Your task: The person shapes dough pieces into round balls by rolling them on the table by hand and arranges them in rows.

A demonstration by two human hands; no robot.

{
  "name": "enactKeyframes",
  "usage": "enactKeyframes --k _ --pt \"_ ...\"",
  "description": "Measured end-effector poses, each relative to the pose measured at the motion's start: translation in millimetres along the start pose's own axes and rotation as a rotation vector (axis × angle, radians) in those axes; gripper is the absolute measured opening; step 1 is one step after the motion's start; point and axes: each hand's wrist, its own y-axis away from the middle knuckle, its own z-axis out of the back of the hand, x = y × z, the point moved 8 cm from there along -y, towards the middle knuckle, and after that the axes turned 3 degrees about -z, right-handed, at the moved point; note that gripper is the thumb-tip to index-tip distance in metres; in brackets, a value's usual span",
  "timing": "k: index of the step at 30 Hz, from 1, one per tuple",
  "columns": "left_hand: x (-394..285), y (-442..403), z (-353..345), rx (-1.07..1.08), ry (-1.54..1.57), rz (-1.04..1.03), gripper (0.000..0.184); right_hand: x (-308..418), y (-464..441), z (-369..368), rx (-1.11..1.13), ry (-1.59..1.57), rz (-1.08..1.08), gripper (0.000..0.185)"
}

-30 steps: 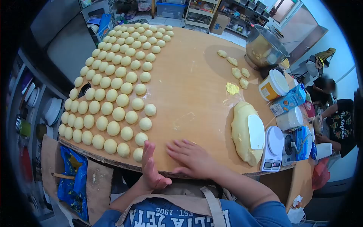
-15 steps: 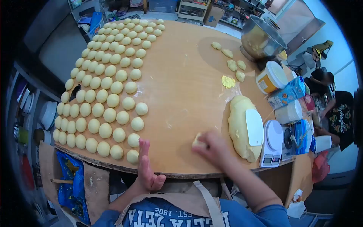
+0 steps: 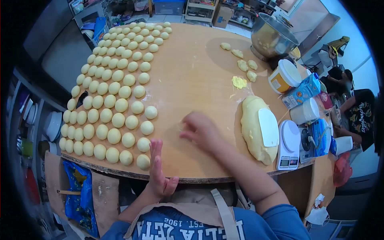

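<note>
My left hand [image 3: 160, 174] is upright at the table's front edge, fingers stretched out, beside the nearest dough balls. My right hand [image 3: 200, 130] hovers low over the middle of the wooden table [image 3: 180, 88], palm down, its fingers curved and the thumb apart; no dough shows between them, and the space under the palm is hidden. Rows of round dough balls [image 3: 114, 136] cover the left side. On the right lies a large dough mass [image 3: 251, 124] with a white scraper [image 3: 268, 127] on it. Several small dough pieces [image 3: 242, 65] and a yellow lump [image 3: 239, 82] are farther back.
Along the right edge are a kitchen scale [image 3: 289, 142], a white tub [image 3: 285, 77], a blue carton [image 3: 302, 91], a white container [image 3: 305, 111] and a steel bowl [image 3: 274, 38]. Another person [image 3: 358, 116] is at the far right. An open cardboard box [image 3: 106, 196] stands below the front left.
My right hand first lay flat near the front edge, then moved right to a small dough piece; now it is farther back and left, and that piece is out of sight. My left hand stays upright.
</note>
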Motion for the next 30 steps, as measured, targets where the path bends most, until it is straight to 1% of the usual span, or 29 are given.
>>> enactKeyframes --k 1,2,5,8,11,13,15,17,18,21,24,27,30 --pt "0 0 0 0.006 -0.003 0.006 0.077 12 -8 -6 -0.001 -0.05 0.076 0.031" --pt "0 0 2 0.007 -0.009 0.016 0.077 18 9 -21 0.102 -0.063 0.093 0.032" --pt "-2 -2 1 0.03 -0.029 0.018 0.077 7 57 -7 0.084 -0.122 0.124 0.032" --pt "-4 -4 -2 0.069 -0.065 0.028 0.077 -3 45 14 0.219 -0.05 -0.14 0.038" --pt "-3 -7 -1 0.079 -0.066 0.054 0.076 5 7 53 -0.023 -0.011 0.027 0.06" --pt "-3 -11 -1 0.096 -0.079 0.088 0.076 -28 -31 77 -0.165 0.274 -0.067 0.082" --pt "-4 -12 -2 0.111 -0.077 0.107 0.075 -78 -66 102 -0.314 0.485 -0.261 0.091" --pt "-3 -14 -2 0.103 -0.076 0.107 0.075 -143 -82 98 -0.146 0.545 -0.605 0.092" --pt "-3 -14 -2 0.104 -0.076 0.108 0.075 -158 -79 94 -0.053 0.568 -0.775 0.094" --pt "0 -14 -2 0.106 -0.075 0.106 0.075 -150 -78 95 -0.278 0.582 -0.793 0.097" --pt "-2 -11 -1 0.118 -0.061 0.111 0.075 -149 -74 86 -0.203 0.631 -0.834 0.095" --pt "-1 -14 -1 0.11 -0.052 0.113 0.075 -113 -86 94 -0.434 0.644 -0.518 0.095" --pt "-1 -11 0 0.107 -0.054 0.128 0.075 -89 -98 43 -0.104 0.466 -0.277 0.093"
